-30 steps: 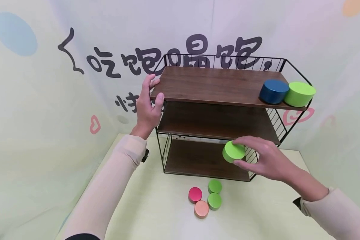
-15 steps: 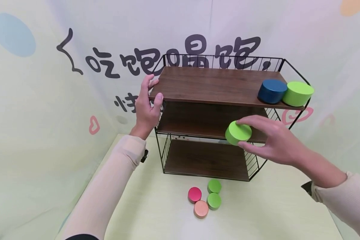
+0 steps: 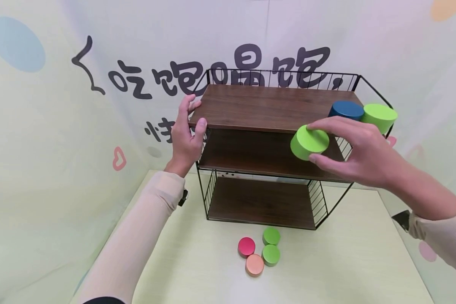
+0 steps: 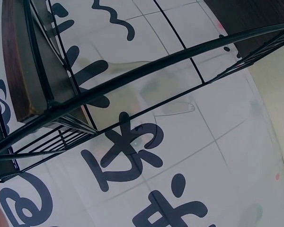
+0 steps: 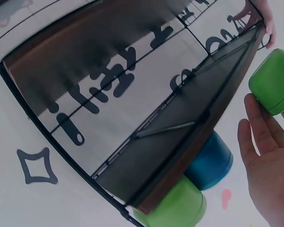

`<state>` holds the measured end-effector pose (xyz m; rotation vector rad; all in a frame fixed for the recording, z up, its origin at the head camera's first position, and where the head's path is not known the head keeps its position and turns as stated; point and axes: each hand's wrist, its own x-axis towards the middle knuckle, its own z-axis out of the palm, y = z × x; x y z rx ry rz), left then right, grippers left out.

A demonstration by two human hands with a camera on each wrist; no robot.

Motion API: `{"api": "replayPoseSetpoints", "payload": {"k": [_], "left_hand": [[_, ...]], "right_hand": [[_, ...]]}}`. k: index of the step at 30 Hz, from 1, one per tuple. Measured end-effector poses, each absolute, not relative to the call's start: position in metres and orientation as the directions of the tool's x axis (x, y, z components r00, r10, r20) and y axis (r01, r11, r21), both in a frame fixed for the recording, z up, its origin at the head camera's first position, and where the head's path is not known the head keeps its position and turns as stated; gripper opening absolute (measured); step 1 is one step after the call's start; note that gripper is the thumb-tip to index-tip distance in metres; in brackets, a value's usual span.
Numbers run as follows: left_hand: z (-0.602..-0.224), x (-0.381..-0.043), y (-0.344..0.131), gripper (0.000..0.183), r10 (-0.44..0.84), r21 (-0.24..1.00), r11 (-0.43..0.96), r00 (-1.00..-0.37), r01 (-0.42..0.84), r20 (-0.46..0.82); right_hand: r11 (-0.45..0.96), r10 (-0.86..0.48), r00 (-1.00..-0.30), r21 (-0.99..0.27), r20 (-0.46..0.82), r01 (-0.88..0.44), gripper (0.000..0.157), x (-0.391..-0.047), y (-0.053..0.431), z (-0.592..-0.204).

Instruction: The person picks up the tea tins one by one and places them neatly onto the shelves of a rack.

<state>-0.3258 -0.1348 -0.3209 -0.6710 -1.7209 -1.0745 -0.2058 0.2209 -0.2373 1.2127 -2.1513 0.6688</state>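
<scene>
My right hand (image 3: 368, 152) pinches a light green round tin (image 3: 309, 142) between thumb and fingers. The tin is tilted, in front of the top board's front edge in the head view. My left hand (image 3: 186, 137) grips the left end of the top board of a three-tier shelf rack (image 3: 266, 107), thumb at the front corner. On the right end of that board stand a blue tin (image 3: 346, 109) and another light green tin (image 3: 380, 117), side by side. The right wrist view shows the held tin (image 5: 273, 82) at the fingertips, beside the rack's underside.
On the pale table (image 3: 327, 270) before the rack lie a red tin (image 3: 247, 246), an orange tin (image 3: 255, 265) and two green tins (image 3: 271, 254) in a cluster. Thin black wire sides (image 3: 318, 202) bound the rack. A printed cloth wall stands behind.
My right hand has lifted the light green tin from in front of the bottom tier to near the top board, drifting slightly right. The left hand has stayed on the rack.
</scene>
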Motion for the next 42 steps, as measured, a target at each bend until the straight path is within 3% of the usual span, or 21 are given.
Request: {"api": "replayPoseSetpoints", "payload": {"k": [8,13,29,42], "left_hand": [[-0.322,-0.324,-0.136,0.056,-0.034,0.36,0.462,-0.39,0.81,0.92],[-0.323,-0.324,-0.137,0.055,-0.031,0.362,0.472,-0.396,0.804,0.918],[-0.323,-0.325,-0.136,0.054,-0.021,0.354,0.482,-0.393,0.802,0.919],[-0.321,-0.325,-0.136,0.055,-0.027,0.347,0.476,-0.381,0.808,0.924]], "right_hand": [[0.504,-0.557,-0.427,-0.119,0.712,-0.856,0.054,-0.213,0.223,-0.224],[0.532,-0.545,-0.441,-0.113,0.713,-0.839,0.056,-0.217,0.223,-0.217],[0.7,-0.442,-0.649,-0.215,0.619,-0.681,0.054,-0.232,0.229,-0.208],[0.73,-0.45,-0.699,-0.222,0.556,-0.646,0.051,-0.239,0.229,-0.208]]}}
